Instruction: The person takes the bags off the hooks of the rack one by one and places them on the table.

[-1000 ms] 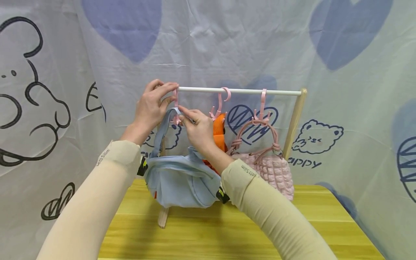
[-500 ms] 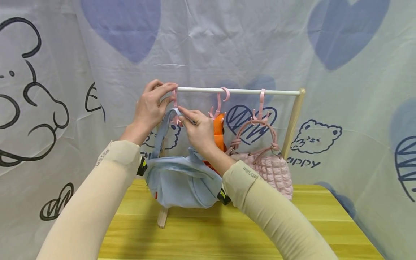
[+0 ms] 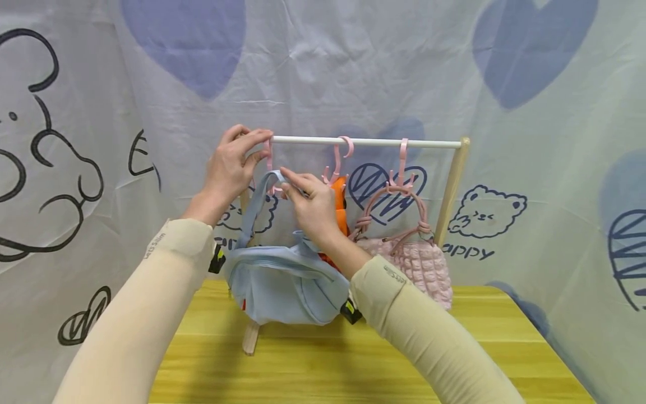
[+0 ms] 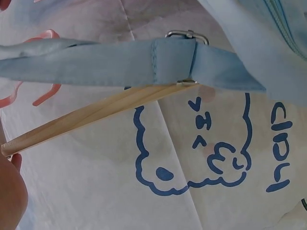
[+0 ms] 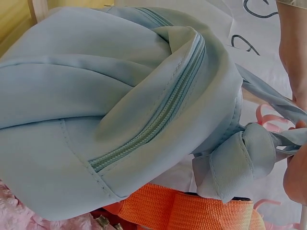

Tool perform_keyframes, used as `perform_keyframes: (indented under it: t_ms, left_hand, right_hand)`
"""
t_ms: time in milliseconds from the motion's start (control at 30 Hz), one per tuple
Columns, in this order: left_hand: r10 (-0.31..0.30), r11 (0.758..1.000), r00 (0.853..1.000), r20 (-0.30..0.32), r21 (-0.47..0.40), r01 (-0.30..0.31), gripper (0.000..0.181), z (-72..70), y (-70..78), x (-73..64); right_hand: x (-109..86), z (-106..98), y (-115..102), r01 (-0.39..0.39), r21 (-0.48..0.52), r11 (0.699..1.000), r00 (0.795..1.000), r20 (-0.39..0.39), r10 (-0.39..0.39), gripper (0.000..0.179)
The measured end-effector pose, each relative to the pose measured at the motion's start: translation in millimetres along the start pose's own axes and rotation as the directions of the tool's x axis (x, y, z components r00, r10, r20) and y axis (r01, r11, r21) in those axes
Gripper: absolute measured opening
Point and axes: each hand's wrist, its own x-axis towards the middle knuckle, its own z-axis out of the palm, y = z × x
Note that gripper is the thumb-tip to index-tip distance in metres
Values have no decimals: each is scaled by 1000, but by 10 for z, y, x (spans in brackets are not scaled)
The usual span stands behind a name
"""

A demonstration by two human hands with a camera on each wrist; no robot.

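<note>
At the left end of the white rail (image 3: 363, 141), my left hand (image 3: 229, 163) holds the upper part of a pink hook (image 3: 269, 154), index finger on top and thumb by its stem. My right hand (image 3: 313, 205) pinches the strap (image 3: 254, 207) of a light blue bag (image 3: 287, 283) just right of that hook's prongs. The bag hangs below my hands, zipper facing me; in the right wrist view the bag body (image 5: 120, 91) fills much of the picture. A metal buckle (image 4: 187, 36) sits on the strap in the left wrist view. Whether the strap touches a prong cannot be told.
Two more pink hooks hang on the rail. The middle hook (image 3: 337, 160) carries an orange bag (image 3: 340, 205), mostly hidden. A pink quilted bag (image 3: 419, 266) hangs from the right hook (image 3: 402, 168). A wooden post (image 3: 451, 191) supports the rail above the wooden table (image 3: 393, 359).
My right hand has drawn the strap's top slightly right, away from the left hook's stem. The bag has shifted a little right with it. My left hand stays at the hook.
</note>
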Motion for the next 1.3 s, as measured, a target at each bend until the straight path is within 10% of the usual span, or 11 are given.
perform_keyframes:
  t_ms: [567, 933, 1300]
  left_hand:
    - [-20, 997, 998, 58, -68, 24, 38, -49, 47, -19]
    - [46, 995, 999, -29, -86, -48, 47, -89, -1, -73]
    - [74, 974, 987, -146, -201, -103, 55, -134, 69, -440]
  right_hand:
    - [-161, -251, -47, 29, 111, 993, 998, -52, -23, 32]
    - [-212, -407, -94, 36, 139, 990, 994, -110, -21, 32]
    - [-249, -580, -125, 60, 220, 974, 991, -134, -31, 32]
